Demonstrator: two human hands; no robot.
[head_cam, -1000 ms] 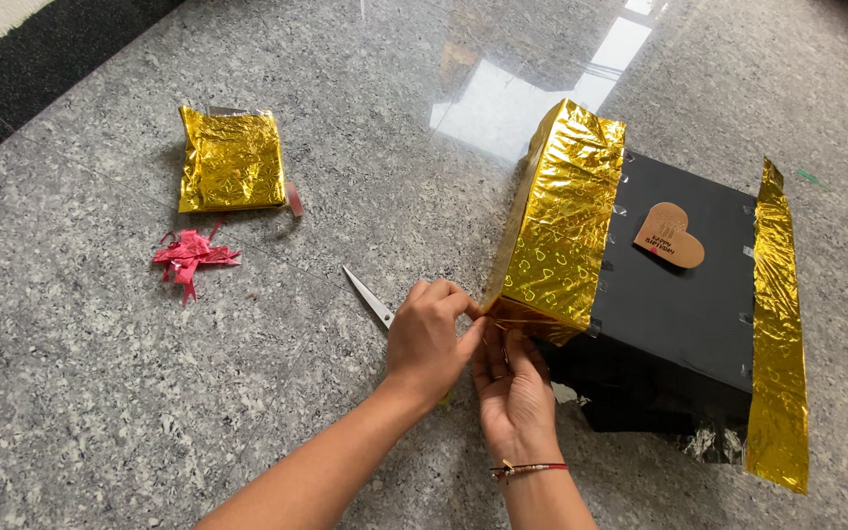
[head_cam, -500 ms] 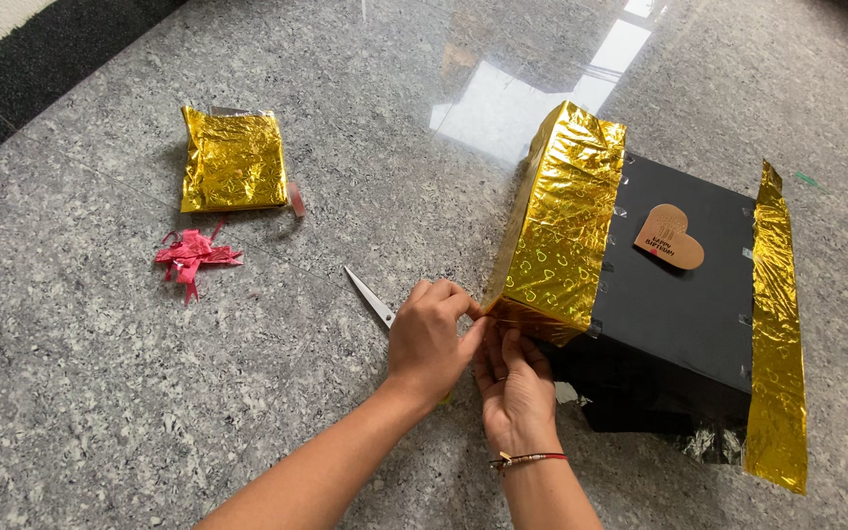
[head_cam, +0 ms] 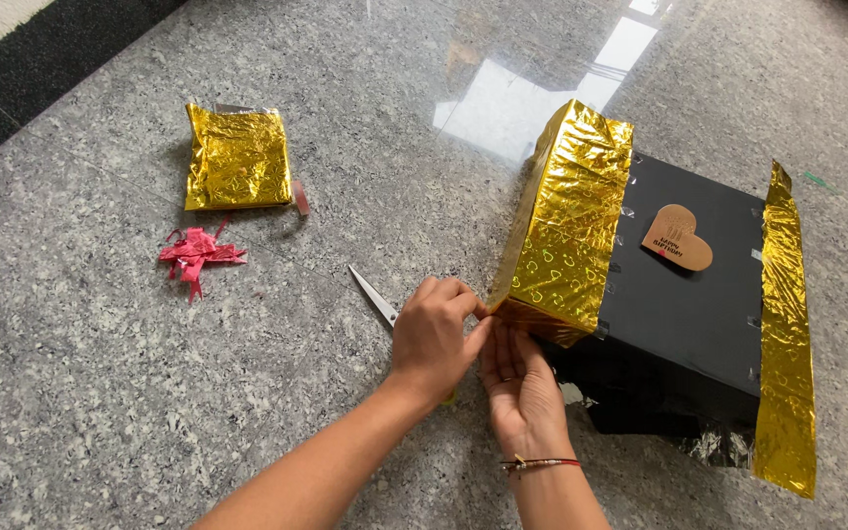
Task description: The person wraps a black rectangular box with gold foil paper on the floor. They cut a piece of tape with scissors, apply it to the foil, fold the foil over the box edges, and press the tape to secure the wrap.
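Observation:
A black box [head_cam: 684,314] lies on the grey granite floor, with gold foil wrap [head_cam: 566,231] over its left end and a gold foil strip [head_cam: 785,334] along its right side. A brown heart-shaped tag [head_cam: 679,238] is stuck on its top. My left hand [head_cam: 431,339] pinches the foil at the box's lower left corner. My right hand [head_cam: 519,378], with a red thread bracelet on the wrist, presses up against the foil fold under that same corner. Both hands touch each other there.
Scissors [head_cam: 373,295] lie on the floor just left of my left hand, partly hidden by it. A folded gold foil packet [head_cam: 238,157] and a crumpled red ribbon bow [head_cam: 196,253] lie farther left. A dark mat edge [head_cam: 12,79] runs along the top left.
The hands stay at the same corner of the box. The view has shifted slightly, nothing else has moved.

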